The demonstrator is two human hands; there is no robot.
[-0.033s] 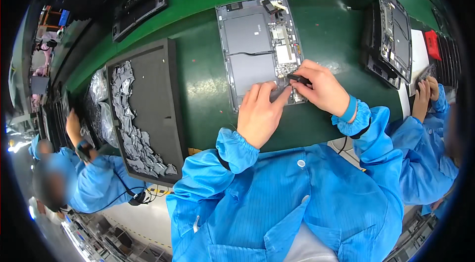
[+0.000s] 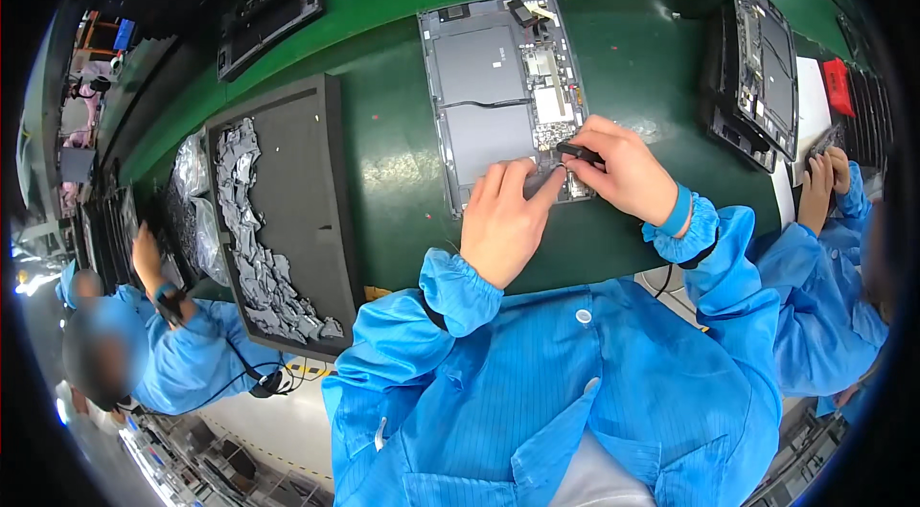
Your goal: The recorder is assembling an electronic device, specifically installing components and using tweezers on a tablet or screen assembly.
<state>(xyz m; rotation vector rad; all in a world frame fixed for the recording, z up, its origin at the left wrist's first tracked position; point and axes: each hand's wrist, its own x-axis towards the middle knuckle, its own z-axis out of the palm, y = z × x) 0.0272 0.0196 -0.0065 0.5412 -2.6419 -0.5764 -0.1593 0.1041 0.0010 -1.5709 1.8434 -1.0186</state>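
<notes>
Works both hands over open flat device (image 2: 479, 66), lying on green bench (image 2: 388, 157) w/ circuit bd (image 2: 554, 104) bared along rt side of device & blk cable (image 2: 494, 105) across middle. Pinches small blk part (image 2: 581, 153) in rt hand (image 2: 623, 172), w/ thumb & fingertips clamped on it, over lower rt area of device. Bends lt hand (image 2: 508, 219) over lower edge of device, w/ fingers bunched close & thumb tip nr small blk part; can't tell if clamped on anything. Has dark foam tray (image 2: 331, 152) w/ crumpled grey strips (image 2: 240, 186) lt of device, dark frame (image 2: 268, 13) beyond upper lt corner of device, stacked units (image 2: 767, 76) well to rt of device, w/ co-worker's hands (image 2: 817, 191) past those.
</notes>
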